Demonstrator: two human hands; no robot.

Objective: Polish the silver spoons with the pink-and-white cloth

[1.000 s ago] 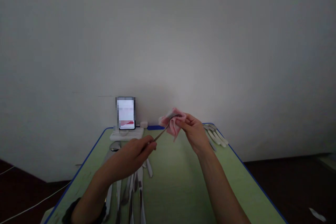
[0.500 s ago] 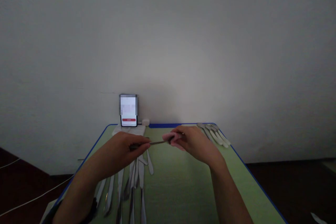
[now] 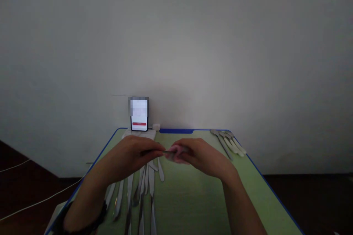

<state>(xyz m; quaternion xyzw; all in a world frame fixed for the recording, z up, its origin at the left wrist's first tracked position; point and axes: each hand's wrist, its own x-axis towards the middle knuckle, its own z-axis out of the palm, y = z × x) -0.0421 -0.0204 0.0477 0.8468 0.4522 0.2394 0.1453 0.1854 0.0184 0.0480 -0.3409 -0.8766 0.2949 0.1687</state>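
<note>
Plain grey-white wall (image 3: 176, 44) rises behind your pale green tabletop (image 3: 190, 198), which has rounded far corners and a blue edge, and the light is dim. Your two hands meet above the far half of it, roughly midway between its left and right edges. Your left hand (image 3: 139, 149) is clamped on the handle of a slim metal utensil (image 3: 168, 151), thumb and fingers pressed together, and you have it pointing level toward your other hand. Your right hand (image 3: 194, 152) pinches a folded pink cloth (image 3: 176, 155) around the utensil's far end; with that end covered, you can't fairly say whether it is a spoon or a fork. A dark band (image 3: 102, 216) circles your left wrist.

Near the tabletop's far left corner, a lit phone (image 3: 139, 114) stands upright on a white base (image 3: 150, 135), with a small white adapter (image 3: 156, 127) just to its right at the far edge. Below your left forearm and hand, metal cutlery (image 3: 151, 181) lies spread over the left half, mostly running toward the near edge. By the far right corner, you have an all-metal spoon (image 3: 224, 146) slanting beside several pale-handled spoons (image 3: 231, 145).
</note>
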